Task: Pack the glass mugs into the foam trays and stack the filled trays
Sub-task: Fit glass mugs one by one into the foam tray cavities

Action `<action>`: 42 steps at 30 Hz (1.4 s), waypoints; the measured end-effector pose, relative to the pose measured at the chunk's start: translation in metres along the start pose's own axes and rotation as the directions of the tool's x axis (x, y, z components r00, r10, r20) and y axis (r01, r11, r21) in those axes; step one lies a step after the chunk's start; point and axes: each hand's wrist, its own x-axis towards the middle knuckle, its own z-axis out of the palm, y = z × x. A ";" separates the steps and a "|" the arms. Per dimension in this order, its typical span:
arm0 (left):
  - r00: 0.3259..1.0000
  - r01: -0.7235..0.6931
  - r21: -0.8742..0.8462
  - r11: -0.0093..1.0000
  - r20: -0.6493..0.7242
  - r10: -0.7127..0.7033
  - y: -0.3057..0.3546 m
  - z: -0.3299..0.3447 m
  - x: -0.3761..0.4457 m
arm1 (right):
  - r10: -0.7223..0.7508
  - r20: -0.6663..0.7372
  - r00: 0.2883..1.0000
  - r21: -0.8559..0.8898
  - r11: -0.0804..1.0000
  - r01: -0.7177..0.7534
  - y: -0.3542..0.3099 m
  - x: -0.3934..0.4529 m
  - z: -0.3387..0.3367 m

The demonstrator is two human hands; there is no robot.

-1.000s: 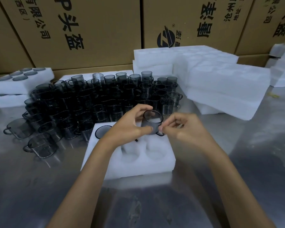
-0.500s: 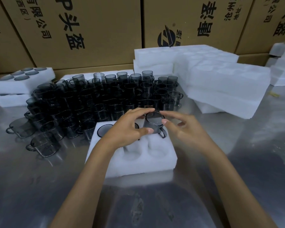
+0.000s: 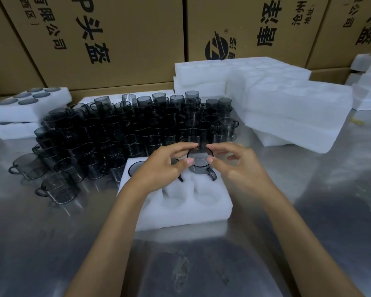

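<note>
A white foam tray (image 3: 180, 213) lies on the steel table in front of me. A smoky glass mug (image 3: 200, 162) stands partly sunk in the tray's back right pocket, handle pointing toward me. My left hand (image 3: 161, 168) pinches its rim from the left with thumb and fingers. My right hand (image 3: 238, 166) pinches the rim from the right. Another mug (image 3: 135, 168) sits in the back left pocket, and a third is mostly hidden under my left hand. The front pockets hold nothing.
A dense crowd of loose mugs (image 3: 126, 129) covers the table behind and left of the tray. Filled trays (image 3: 26, 108) are stacked at far left. Piles of foam trays with bare pockets (image 3: 287, 108) stand at back right. Cardboard boxes (image 3: 116, 39) wall the back.
Both hands have lowered the mug from above the tray into the back right pocket, and my right hand has moved from the handle side to the rim.
</note>
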 end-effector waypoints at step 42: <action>0.979 0.185 0.579 0.794 -0.041 -0.198 -0.006 0.021 0.005 | 0.139 0.223 0.965 0.169 0.969 -0.179 0.020 0.000 0.002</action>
